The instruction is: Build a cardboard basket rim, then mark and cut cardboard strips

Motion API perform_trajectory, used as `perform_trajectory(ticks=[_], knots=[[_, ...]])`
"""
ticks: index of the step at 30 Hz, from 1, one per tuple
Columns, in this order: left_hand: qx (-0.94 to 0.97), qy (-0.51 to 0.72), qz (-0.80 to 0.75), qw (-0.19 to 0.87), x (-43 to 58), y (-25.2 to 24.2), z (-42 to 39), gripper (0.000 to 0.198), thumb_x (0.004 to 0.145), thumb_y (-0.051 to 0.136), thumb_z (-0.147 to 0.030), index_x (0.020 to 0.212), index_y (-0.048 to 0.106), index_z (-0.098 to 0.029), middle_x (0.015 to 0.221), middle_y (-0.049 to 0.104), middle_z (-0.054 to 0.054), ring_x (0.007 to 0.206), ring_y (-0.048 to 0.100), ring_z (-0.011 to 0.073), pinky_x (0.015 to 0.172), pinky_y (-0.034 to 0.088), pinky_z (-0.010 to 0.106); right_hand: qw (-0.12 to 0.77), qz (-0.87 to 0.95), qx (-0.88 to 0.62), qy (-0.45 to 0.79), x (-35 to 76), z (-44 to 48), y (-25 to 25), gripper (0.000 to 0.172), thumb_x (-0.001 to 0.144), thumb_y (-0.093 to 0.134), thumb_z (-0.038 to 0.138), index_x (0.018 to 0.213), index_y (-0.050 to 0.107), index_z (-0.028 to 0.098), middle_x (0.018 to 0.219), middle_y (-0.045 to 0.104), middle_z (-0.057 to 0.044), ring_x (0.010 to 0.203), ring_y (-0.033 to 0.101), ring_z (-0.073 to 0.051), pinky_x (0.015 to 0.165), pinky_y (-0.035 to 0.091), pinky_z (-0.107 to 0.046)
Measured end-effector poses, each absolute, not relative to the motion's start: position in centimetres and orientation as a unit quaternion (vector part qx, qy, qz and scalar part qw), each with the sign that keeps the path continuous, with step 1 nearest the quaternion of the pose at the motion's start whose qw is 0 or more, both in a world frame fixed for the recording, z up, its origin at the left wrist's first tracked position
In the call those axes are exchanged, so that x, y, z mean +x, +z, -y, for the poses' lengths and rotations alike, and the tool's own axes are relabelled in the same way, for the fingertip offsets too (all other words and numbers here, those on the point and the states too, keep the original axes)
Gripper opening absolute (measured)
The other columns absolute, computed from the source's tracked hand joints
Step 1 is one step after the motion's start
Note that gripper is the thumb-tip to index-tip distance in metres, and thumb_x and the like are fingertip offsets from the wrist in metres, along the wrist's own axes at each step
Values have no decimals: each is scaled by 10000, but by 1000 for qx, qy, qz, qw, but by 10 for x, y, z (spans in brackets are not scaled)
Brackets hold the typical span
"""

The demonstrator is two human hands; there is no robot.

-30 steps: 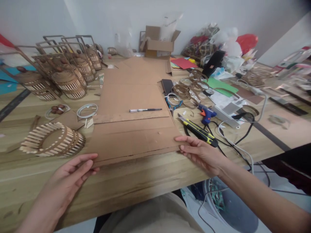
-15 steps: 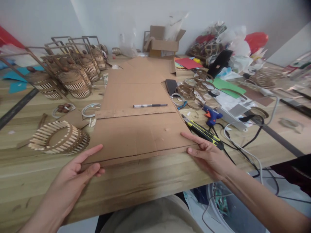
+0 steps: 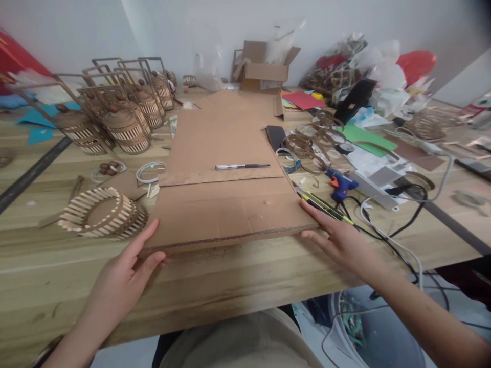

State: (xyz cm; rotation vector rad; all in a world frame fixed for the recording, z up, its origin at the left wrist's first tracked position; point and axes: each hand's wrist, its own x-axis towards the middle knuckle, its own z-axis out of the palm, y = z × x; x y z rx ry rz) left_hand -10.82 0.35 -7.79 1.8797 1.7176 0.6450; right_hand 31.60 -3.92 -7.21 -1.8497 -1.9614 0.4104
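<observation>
A long sheet of brown cardboard (image 3: 226, 204) lies on the wooden table (image 3: 215, 276), running away from me. My left hand (image 3: 126, 271) holds its near left corner, fingers on top and thumb under the edge. My right hand (image 3: 337, 237) holds the near right corner the same way. The near edge is lifted a little, so its corrugated side shows. A pen (image 3: 242, 166) lies on the cardboard further back.
A half-built stick basket (image 3: 102, 212) sits left of the sheet, with finished baskets (image 3: 123, 128) behind. Right of it lie a yellow utility knife (image 3: 326, 207), a blue glue gun (image 3: 339, 183), cables and cardboard rings. A cardboard box (image 3: 264, 66) stands at the back.
Both hands have taken hold of the near corners and raised the near edge of the cardboard off the table. The view has shifted slightly to the left.
</observation>
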Motion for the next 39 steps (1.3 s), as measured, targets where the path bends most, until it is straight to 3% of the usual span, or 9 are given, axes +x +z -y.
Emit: perform_trajectory(ticks=[4, 6, 10, 14, 19, 24, 29, 34, 39], knots=[[798, 215, -562, 29, -116, -81, -5, 585, 985, 355, -591, 1282, 639, -175, 893, 801, 49, 595, 708, 190, 583, 516, 252, 122, 759, -640, -4, 320, 37, -75, 541, 984, 472, 389, 1489, 482, 198, 1161, 753, -122, 942, 742, -292, 781, 598, -391], [824, 179, -532, -81, -117, -79, -3, 470, 1022, 389, -502, 1244, 659, -188, 958, 800, 62, 691, 734, 203, 628, 505, 254, 108, 767, -629, -71, 319, 36, -77, 479, 983, 460, 321, 1445, 541, 222, 1249, 716, -123, 1006, 724, -304, 819, 587, -417], [812, 89, -529, -227, -112, -73, 3, 325, 1017, 477, -336, 1229, 676, -190, 867, 790, 73, 654, 711, 238, 526, 430, 281, 101, 787, -596, -121, 316, 35, -81, 469, 967, 431, 201, 1411, 572, 253, 1451, 575, -91, 1231, 612, -309, 992, 510, -479], [815, 134, -519, -221, -107, -78, 2, 285, 990, 508, -261, 1201, 668, -158, 1393, 605, 181, 852, 728, 291, 614, 501, 351, 100, 811, -566, -108, 315, 34, -89, 497, 969, 400, 149, 1438, 541, 233, 1316, 684, -89, 1186, 644, -259, 1058, 464, -465], [901, 180, -338, -202, -111, -96, -4, 263, 961, 499, -111, 1164, 659, -59, 1252, 680, 230, 1181, 639, 347, 1017, 462, 466, 85, 823, -553, -99, 320, 35, -100, 540, 945, 413, 99, 1467, 501, 208, 1353, 657, -101, 1156, 663, -246, 1028, 503, -436], [932, 161, -257, -197, -94, -104, -11, 462, 958, 355, -16, 1352, 583, -97, 1318, 662, 181, 1163, 660, 301, 936, 490, 410, 77, 839, -533, -81, 320, 35, -104, 515, 953, 419, 101, 1462, 492, 128, 1413, 598, -156, 1231, 622, -263, 1039, 510, -435], [944, 175, -216, -178, -75, -110, -20, 548, 956, 361, -13, 1481, 456, -137, 1304, 678, 156, 1149, 667, 273, 863, 507, 370, 73, 833, -546, -50, 317, 36, -106, 555, 957, 397, 103, 1504, 447, 184, 1465, 551, -139, 1275, 586, -272, 1068, 484, -483], [953, 148, -203, -171, -82, -121, -19, 630, 947, 373, 7, 1553, 327, -159, 1346, 648, 161, 1165, 659, 268, 909, 502, 384, 74, 831, -551, -35, 322, 43, -96, 535, 982, 503, 378, 1490, 474, 212, 1480, 538, -143, 1293, 537, -321, 1036, 461, -519], [952, 157, -218, -149, -86, -128, -17, 669, 931, 369, 0, 1570, 302, -186, 1361, 641, 144, 1148, 672, 253, 928, 521, 366, 104, 683, -712, -126, 338, 40, -93, 618, 957, 509, 492, 1483, 460, 171, 1394, 579, -194, 1204, 523, -393, 978, 444, -569]])
